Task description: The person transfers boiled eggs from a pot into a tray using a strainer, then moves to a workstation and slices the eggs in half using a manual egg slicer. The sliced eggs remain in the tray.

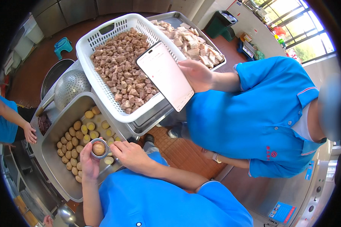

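My left hand [90,164] holds a small round cutter or cup with a metallic rim [100,155], and a brown boiled egg [98,148] sits in its ring. Close at its right side is my right hand [128,154], its fingers bent together near the rim; whether they pinch anything is not visible. Both hands are above a deep stainless steel pan [51,173]. Whole brown eggs [69,145] lie grouped on the pan's left side, and halved eggs with yellow yolks [94,134] lie towards its upper and right parts.
A white plastic basket [83,56] of diced meat [122,62] stands beyond the pan, beside a metal tray of sliced meat [193,46]. A perforated steel ladle [71,88] rests left. At right, a person holds a smartphone [166,76] over the basket; another person's hand [30,133] touches the table edge.
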Motion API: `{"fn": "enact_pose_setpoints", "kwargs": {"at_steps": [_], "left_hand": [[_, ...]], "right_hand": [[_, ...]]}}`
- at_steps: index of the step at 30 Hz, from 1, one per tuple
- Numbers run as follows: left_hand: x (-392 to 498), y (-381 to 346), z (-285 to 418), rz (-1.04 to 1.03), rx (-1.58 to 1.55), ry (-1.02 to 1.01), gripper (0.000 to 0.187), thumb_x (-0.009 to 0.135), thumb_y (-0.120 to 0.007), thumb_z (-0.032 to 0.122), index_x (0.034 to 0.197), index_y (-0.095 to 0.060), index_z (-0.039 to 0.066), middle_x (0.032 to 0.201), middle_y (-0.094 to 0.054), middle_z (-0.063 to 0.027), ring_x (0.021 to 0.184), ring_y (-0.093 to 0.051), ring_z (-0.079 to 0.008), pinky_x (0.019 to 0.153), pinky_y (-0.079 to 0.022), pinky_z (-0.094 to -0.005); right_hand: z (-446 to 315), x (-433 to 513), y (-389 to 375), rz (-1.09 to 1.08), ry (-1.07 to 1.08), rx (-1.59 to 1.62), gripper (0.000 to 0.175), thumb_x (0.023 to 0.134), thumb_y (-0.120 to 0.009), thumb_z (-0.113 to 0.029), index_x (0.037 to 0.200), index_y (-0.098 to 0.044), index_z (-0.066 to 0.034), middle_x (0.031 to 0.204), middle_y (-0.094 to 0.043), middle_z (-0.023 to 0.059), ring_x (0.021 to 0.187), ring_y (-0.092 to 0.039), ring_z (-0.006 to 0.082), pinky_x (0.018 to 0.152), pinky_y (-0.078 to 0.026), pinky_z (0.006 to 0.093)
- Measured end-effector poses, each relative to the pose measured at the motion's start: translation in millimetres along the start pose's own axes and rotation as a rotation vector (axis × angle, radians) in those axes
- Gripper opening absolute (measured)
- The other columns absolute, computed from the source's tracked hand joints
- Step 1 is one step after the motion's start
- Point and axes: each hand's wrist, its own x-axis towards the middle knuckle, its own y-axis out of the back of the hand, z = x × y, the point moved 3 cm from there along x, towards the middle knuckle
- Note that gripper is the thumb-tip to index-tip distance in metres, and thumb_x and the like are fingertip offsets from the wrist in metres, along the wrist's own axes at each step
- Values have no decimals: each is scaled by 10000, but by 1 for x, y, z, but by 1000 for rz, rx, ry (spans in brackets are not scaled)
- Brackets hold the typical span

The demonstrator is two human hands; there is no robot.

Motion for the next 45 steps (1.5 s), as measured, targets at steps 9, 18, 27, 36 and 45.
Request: {"fn": "enact_pose_setpoints", "kwargs": {"at_steps": [9, 18, 27, 36, 45], "left_hand": [[-3, 13, 4, 131, -168, -109, 288, 1009, -568, 124, 1261, -603, -12, 1165, -690, -171, 1033, -690, -240, 927, -567, -362], [-14, 3, 17, -152, -237, -42, 753, 859, -797, 338, 1433, -440, 6, 1192, -671, -195, 1044, -688, -312, 920, -573, -408], [-27, 22, 26, -516, -70, 137, 927, 529, -960, 139, 1319, -538, -99, 1038, -708, -229, 904, -710, -358, 749, -584, -429], [11, 56, 18, -134, 157, 58, 199, 819, -753, 76, 970, -630, 30, 892, -640, -34, 850, -639, -142, 758, -549, -315], [83, 61, -1, 316, 1078, -78, 387, 720, -855, 181, 1008, -708, -29, 868, -729, -124, 760, -682, -209, 701, -530, -341]], "right_hand": [[-3, 10, -4, -180, -186, 168, 235, 946, -600, -224, 1089, -555, -44, 879, -634, 139, 819, -655, 329, 693, -532, 441], [-3, 19, 7, -191, -323, 411, 172, 847, -692, -185, 924, -595, -66, 850, -647, 132, 839, -639, 376, 707, -498, 493], [-14, 23, 14, 96, 21, 245, 216, 768, -734, -154, 945, -625, -96, 855, -589, 67, 864, -613, 273, 708, -470, 392], [20, 5, 21, 62, -479, 490, 294, 855, -774, -261, 843, -610, -18, 705, -594, 155, 640, -627, 292, 564, -485, 400], [36, -46, 6, 0, -684, 733, 185, 889, -743, -136, 861, -637, 14, 627, -602, 19, 580, -523, 49, 530, -427, 254]]}}
